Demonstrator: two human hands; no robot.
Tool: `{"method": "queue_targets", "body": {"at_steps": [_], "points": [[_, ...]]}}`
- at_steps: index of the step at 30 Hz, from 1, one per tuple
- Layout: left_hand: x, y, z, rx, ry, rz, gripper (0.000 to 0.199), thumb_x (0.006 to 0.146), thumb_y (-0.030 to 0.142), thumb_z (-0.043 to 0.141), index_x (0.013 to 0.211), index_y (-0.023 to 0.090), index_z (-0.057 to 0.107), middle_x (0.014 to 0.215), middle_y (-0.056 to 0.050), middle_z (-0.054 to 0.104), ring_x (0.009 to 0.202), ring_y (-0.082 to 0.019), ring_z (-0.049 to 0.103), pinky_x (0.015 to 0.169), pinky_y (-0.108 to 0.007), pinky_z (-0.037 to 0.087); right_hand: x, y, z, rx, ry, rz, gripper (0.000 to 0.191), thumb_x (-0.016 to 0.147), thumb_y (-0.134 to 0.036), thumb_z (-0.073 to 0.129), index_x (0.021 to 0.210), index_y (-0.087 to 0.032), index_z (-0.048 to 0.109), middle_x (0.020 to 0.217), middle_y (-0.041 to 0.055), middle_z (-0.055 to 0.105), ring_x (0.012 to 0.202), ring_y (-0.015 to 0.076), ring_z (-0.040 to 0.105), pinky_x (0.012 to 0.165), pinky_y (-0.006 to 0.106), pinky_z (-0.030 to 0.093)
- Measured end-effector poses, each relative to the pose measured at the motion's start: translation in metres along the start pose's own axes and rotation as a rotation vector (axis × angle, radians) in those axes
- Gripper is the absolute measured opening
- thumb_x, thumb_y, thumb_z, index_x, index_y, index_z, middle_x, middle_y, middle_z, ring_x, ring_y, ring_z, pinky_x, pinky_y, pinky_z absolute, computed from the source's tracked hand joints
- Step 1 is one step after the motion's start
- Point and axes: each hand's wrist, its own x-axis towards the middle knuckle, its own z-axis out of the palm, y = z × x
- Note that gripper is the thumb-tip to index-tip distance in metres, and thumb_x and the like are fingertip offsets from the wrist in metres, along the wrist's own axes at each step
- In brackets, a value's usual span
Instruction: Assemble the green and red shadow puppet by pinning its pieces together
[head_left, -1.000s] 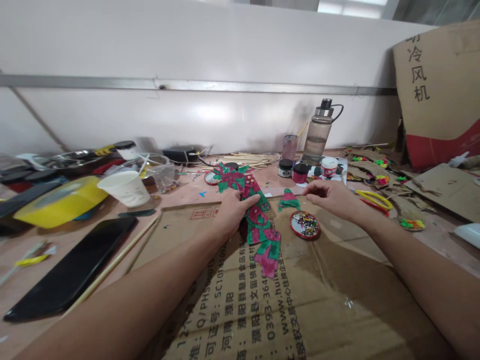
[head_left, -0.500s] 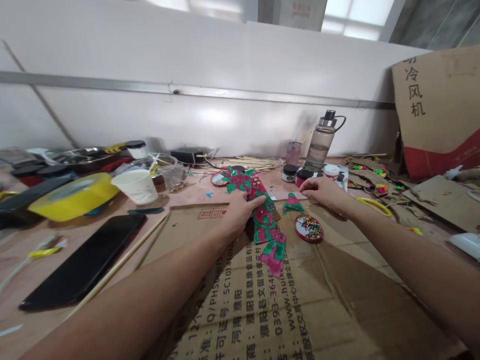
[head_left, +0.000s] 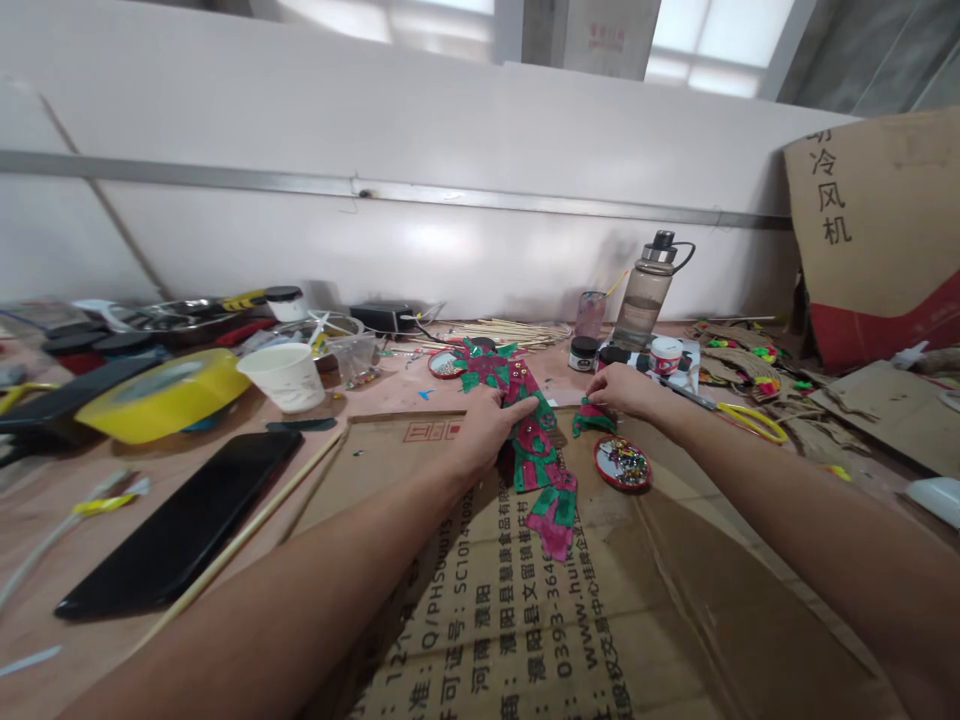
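Note:
My left hand (head_left: 491, 425) is closed on the left edge of a long pink and green painted piece (head_left: 534, 440), dotted with small beads, that lies on the cardboard (head_left: 420, 490). My right hand (head_left: 619, 390) has its fingers pinched at the top of a small pink and green piece (head_left: 589, 418), right of the long one. Just below my right hand is a round red-rimmed dish (head_left: 622, 463) of mixed shiny beads. Another dish (head_left: 445, 365) with pale beads sits behind the long piece, at its left.
On the left are a black phone (head_left: 184, 525), yellow tape (head_left: 172, 393), a white cup (head_left: 283, 378) and a thin stick. A bottle (head_left: 643, 295), paint jars (head_left: 583, 353), yellow-handled scissors (head_left: 750, 422) and rope pieces stand or lie at the right.
My right hand has moved left and slightly down, onto the small piece. The scissors show more behind my right wrist. My left hand stays on the long piece, and the view has shifted slightly.

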Motion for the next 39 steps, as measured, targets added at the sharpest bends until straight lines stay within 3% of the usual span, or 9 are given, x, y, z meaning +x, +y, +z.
{"method": "queue_targets", "body": {"at_steps": [4,9,13,21,24,28,34,39], "points": [[0.003,-0.004,-0.001,0.03,0.076,0.009,0.046,0.059,0.039,0.076,0.05,0.02,0.035,0.052,0.005,0.033,0.048,-0.008,0.032,0.042,-0.023,0.027,0.004,-0.003,0.003,-0.053,0.002,0.021,0.016,0.069,-0.014,0.064,0.079,-0.016,0.078,0.076,0.0063,0.074,0.067,0.0179,0.064,0.056,0.023,0.043],[0.002,-0.005,0.0,-0.038,0.005,-0.026,0.044,0.06,0.041,0.075,0.052,0.02,0.037,0.051,0.005,0.036,0.047,-0.008,0.034,0.043,-0.022,0.029,0.008,-0.004,0.005,-0.064,0.035,0.031,0.017,0.068,-0.012,0.064,0.078,-0.014,0.077,0.071,0.006,0.073,0.065,0.0172,0.063,0.055,0.023,0.042],[0.003,-0.006,0.0,0.004,0.029,-0.028,0.045,0.061,0.042,0.074,0.053,0.021,0.035,0.051,0.006,0.033,0.047,-0.008,0.032,0.043,-0.023,0.027,0.01,-0.003,0.003,-0.02,0.107,-0.021,0.017,0.071,-0.011,0.063,0.082,-0.014,0.076,0.081,0.0068,0.074,0.073,0.0174,0.064,0.06,0.022,0.043],[0.012,-0.019,-0.003,0.139,0.094,0.031,0.049,0.062,0.044,0.076,0.051,0.021,0.035,0.052,0.006,0.032,0.049,-0.009,0.031,0.047,-0.025,0.024,-0.015,-0.02,-0.006,0.104,0.242,-0.131,0.015,0.078,-0.015,0.057,0.084,-0.016,0.071,0.08,0.0034,0.071,0.071,0.0146,0.061,0.063,0.023,0.043],[0.011,-0.02,-0.003,0.129,0.117,0.024,0.046,0.064,0.045,0.074,0.054,0.021,0.037,0.054,0.005,0.036,0.051,-0.01,0.034,0.048,-0.025,0.026,-0.029,-0.03,-0.008,0.199,0.321,-0.233,0.013,0.077,-0.016,0.057,0.081,-0.017,0.07,0.073,0.0007,0.068,0.064,0.0131,0.057,0.059,0.023,0.041],[0.008,-0.018,-0.001,0.062,0.063,-0.018,0.04,0.068,0.05,0.07,0.062,0.019,0.046,0.058,0.003,0.046,0.054,-0.012,0.042,0.051,-0.025,0.032,-0.04,-0.042,-0.004,0.213,0.381,-0.364,0.013,0.075,-0.012,0.058,0.076,-0.018,0.069,0.071,0.0001,0.067,0.063,0.013,0.055,0.06,0.024,0.039],[0.004,-0.009,-0.002,0.15,0.018,0.019,0.041,0.063,0.049,0.075,0.061,0.019,0.048,0.058,0.004,0.047,0.055,-0.011,0.042,0.053,-0.025,0.034,-0.043,-0.054,0.01,0.19,0.371,-0.436,0.016,0.076,-0.006,0.058,0.079,-0.017,0.07,0.083,0.0038,0.07,0.075,0.0152,0.06,0.069,0.026,0.043],[-0.003,0.0,-0.002,0.135,-0.004,0.028,0.033,0.062,0.041,0.078,0.071,0.017,0.057,0.068,0.0,0.06,0.064,-0.015,0.053,0.058,-0.026,0.041,-0.039,-0.053,0.02,0.25,0.428,-0.473,0.012,0.079,-0.01,0.059,0.076,-0.018,0.068,0.082,0.0041,0.069,0.077,0.0163,0.06,0.072,0.029,0.045]]}}
